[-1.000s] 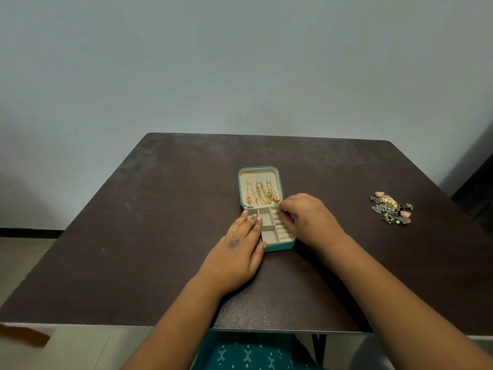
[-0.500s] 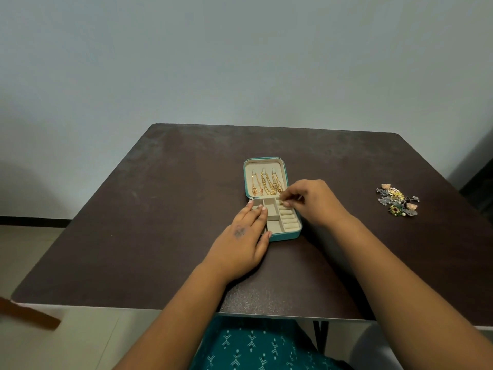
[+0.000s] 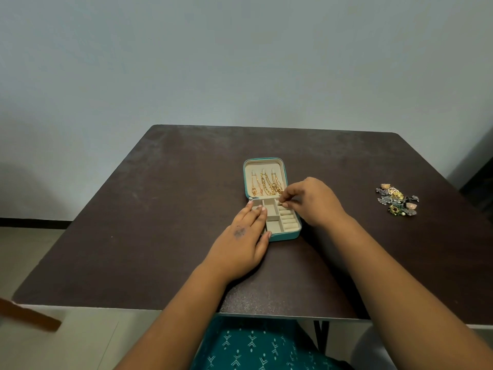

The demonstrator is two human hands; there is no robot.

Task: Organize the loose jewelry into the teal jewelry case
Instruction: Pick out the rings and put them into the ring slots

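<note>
The teal jewelry case (image 3: 286, 236) lies open in the middle of the dark table, lid flat on the far side with gold chains (image 3: 266, 185) hung in it. Its near half has beige compartments and ring rolls. My left hand (image 3: 246, 240) lies flat with straight fingers on the case's left side. My right hand (image 3: 310, 200) hovers over the top of the ring rolls, thumb and fingertips pinched together on something too small to make out. A pile of loose jewelry (image 3: 397, 200) sits at the right of the table.
The dark brown table (image 3: 160, 222) stands against a pale wall. A brown stick-like object (image 3: 29, 315) pokes in at the lower left, off the table. My lap in teal patterned cloth shows below the near edge.
My right hand has lifted a little off the ring rolls and pinches at their far end. The view has shifted, so the case sits higher in the frame. My left hand stays on the case.
</note>
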